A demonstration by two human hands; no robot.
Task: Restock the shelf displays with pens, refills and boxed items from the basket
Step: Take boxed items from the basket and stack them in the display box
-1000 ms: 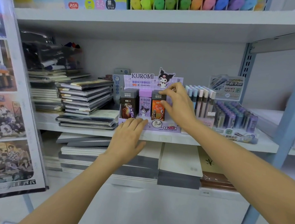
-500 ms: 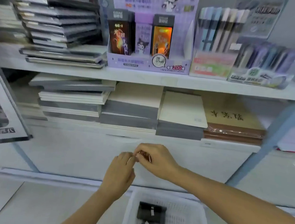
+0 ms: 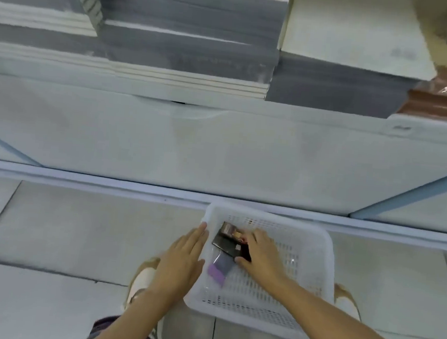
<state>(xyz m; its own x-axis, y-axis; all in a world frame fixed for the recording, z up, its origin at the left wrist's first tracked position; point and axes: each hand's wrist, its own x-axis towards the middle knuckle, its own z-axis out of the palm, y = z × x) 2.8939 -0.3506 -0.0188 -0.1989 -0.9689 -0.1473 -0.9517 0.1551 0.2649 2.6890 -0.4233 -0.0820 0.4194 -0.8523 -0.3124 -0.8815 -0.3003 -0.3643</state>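
Note:
A white perforated plastic basket [image 3: 314, 261] sits on the tiled floor in front of the shelf base. Inside lie two dark boxed items [image 3: 225, 241] with orange print and a purple packet [image 3: 219, 270] in clear wrap. My right hand [image 3: 262, 254] is down in the basket, fingers and thumb curled round the dark boxes. My left hand [image 3: 182, 260] lies flat with straight fingers against the basket's left rim, holding nothing. The shelf displays are out of view.
Stacks of grey and white notebooks [image 3: 185, 36] and a brown stack [image 3: 444, 99] fill the low shelf at the top. A white panel [image 3: 218, 152] lies below them. My shoes [image 3: 142, 278] stand either side of the basket on the floor tiles.
The view has tipped down from the shelf displays to the floor. Both hands dropped from the Kuromi display to the basket; my right hand now grips the dark boxes.

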